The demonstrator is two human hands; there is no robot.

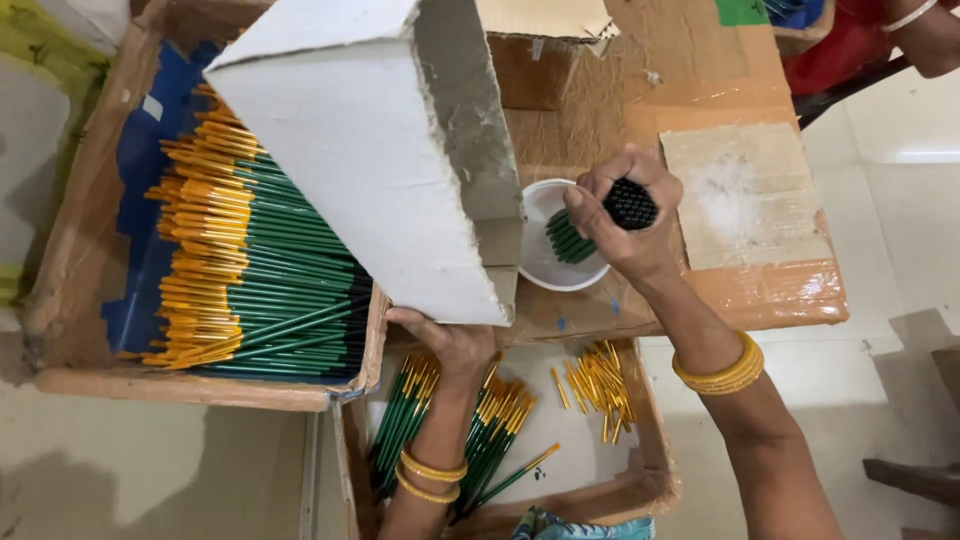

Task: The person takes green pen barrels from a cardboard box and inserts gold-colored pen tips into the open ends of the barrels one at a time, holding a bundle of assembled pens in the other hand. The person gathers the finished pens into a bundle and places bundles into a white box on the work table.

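Note:
My right hand (628,222) grips a tight bundle of green sticks (572,238), their dark ends facing up, with the lower ends dipped into a small white bowl (545,266). My left hand (452,340) rests on the front edge of the brown work board, under a tall white cardboard block (365,150); its fingers are curled and I see nothing held in it. Gold bangles sit on both wrists.
A large cardboard tray (60,300) at left holds several green sticks with orange-yellow caps (250,270). A lower box (640,490) holds more such sticks and loose yellow caps (598,385). A pale powdery card (745,195) lies at right. Another person's arm (925,35) shows at top right.

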